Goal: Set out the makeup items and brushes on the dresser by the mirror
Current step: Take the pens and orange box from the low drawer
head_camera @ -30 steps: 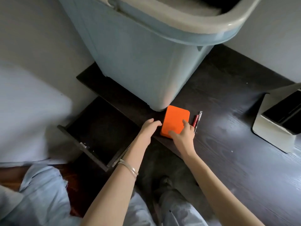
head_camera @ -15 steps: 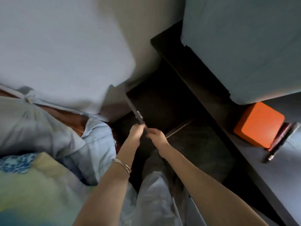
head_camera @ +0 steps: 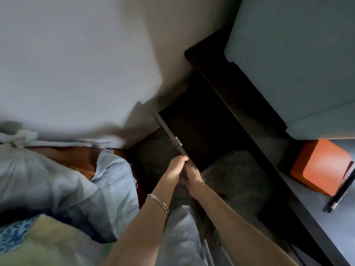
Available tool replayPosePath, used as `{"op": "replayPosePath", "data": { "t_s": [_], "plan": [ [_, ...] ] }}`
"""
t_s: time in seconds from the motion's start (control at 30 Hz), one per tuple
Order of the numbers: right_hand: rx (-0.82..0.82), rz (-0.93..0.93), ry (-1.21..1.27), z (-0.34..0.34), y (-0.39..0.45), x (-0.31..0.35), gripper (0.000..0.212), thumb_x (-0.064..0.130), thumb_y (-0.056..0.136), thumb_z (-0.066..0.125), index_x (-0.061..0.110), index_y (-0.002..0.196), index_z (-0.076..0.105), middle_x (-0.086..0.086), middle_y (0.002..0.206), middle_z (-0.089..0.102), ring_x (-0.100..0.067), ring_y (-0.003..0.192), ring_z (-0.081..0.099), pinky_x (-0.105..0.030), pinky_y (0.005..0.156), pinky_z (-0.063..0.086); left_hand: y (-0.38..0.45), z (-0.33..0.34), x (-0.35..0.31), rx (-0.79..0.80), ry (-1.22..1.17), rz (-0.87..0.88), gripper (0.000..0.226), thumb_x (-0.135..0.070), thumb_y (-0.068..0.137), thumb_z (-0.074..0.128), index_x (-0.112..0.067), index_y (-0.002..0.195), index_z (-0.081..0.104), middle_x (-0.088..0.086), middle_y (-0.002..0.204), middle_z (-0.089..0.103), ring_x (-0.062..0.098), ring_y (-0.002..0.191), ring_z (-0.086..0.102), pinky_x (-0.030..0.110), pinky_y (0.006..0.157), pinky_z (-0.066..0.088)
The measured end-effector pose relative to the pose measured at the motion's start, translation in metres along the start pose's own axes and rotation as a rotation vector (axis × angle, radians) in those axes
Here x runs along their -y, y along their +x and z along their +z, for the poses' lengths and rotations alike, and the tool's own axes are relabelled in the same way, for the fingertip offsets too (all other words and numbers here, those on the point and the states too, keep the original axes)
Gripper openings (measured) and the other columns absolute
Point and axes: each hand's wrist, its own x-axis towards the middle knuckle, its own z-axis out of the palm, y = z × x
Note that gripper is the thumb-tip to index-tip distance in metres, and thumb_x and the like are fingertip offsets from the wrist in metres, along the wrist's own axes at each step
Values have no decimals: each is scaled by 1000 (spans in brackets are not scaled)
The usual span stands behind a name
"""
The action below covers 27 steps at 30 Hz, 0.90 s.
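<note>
Hands meet at the front edge of the open drawer [head_camera: 201, 135], which juts out dark from under the dresser top [head_camera: 315, 223]. She has the left hand [head_camera: 175, 168] curled over the drawer's front panel just below its small metal fitting [head_camera: 177, 142], fingers wrapped onto the edge, a thin bangle [head_camera: 158, 201] on that wrist. Her right hand [head_camera: 193, 177] sits pressed against the left one on the same panel, fingers bent around the lower part of the edge, though how firmly it grips I cannot tell from the blur. The inside of the drawer is too dark to make out.

Off to the right of the drawer, on the dresser top, lies an orange case [head_camera: 320, 167], and just beside it, on the side away from the drawer, a dark pen-like stick [head_camera: 340, 194]. Behind the orange case stands a large pale blue bin [head_camera: 297, 64], nearly touching it. To the left of the drawer, pale blue bedding [head_camera: 63, 185] lies rumpled below the wall.
</note>
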Motion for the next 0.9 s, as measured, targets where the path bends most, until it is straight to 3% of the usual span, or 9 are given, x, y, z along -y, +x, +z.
{"op": "replayPosePath", "data": {
  "t_s": [0.07,0.17,0.27,0.33,0.4,0.43,0.57,0.83,0.9],
  "plan": [
    [-29,-27,31,-12,7,13,29,13,97,39,4,118,56,-21,125,57,-33,121,52,-45,108,38,2,12,-17,49,47,-6,40,-24,99,41,-2,132,48,17,137,48,28,126,47,31,98,40],
    [-67,-76,76,-35,20,34,21,12,95,42,14,102,61,-16,118,59,-29,118,54,-39,99,42,-4,30,-35,113,85,148,38,-17,98,43,-4,133,46,13,136,49,25,116,51,27,77,43],
    [-140,-97,138,-55,35,62,19,8,89,47,20,87,62,-4,99,60,-15,93,55,-28,78,42,-5,41,-53,153,113,290,46,-14,96,45,-9,142,38,10,142,44,24,126,45,29,93,41],
    [-191,-116,181,-66,39,78,26,5,88,48,17,107,61,-3,107,55,-13,95,52,-26,75,42,-4,44,-67,155,107,358,49,-14,95,47,-13,143,36,10,144,41,24,130,41,26,98,36],
    [-209,-155,188,-73,38,88,56,1,89,46,15,142,36,-5,126,48,-17,109,52,-29,86,45,-2,46,-77,174,117,411,51,-16,94,49,-16,143,35,8,148,37,23,134,37,27,101,32],
    [-207,-187,184,-75,34,92,65,0,90,44,17,149,23,-5,136,43,-20,120,49,-32,96,43,-2,46,-81,180,126,423,52,-16,94,49,-17,144,36,7,149,36,22,135,35,28,102,31],
    [-175,-293,170,-84,22,95,71,-1,91,44,18,151,12,-5,153,30,-20,137,35,-31,112,29,-1,49,-81,190,134,438,51,-17,92,50,-19,142,40,5,147,39,21,134,36,30,103,31],
    [-163,-319,209,-118,-16,61,55,0,92,45,11,145,33,-4,136,46,-13,116,46,-31,104,35,-21,69,-45,239,210,407,39,-20,94,47,-17,133,49,2,134,53,18,119,50,30,92,41],
    [-155,-337,228,-131,-28,48,51,0,93,44,9,143,37,-6,137,48,-14,116,46,-32,105,35,-30,79,-31,273,219,406,33,-21,97,43,-18,129,51,2,128,59,17,114,56,34,98,43]
  ]
}}
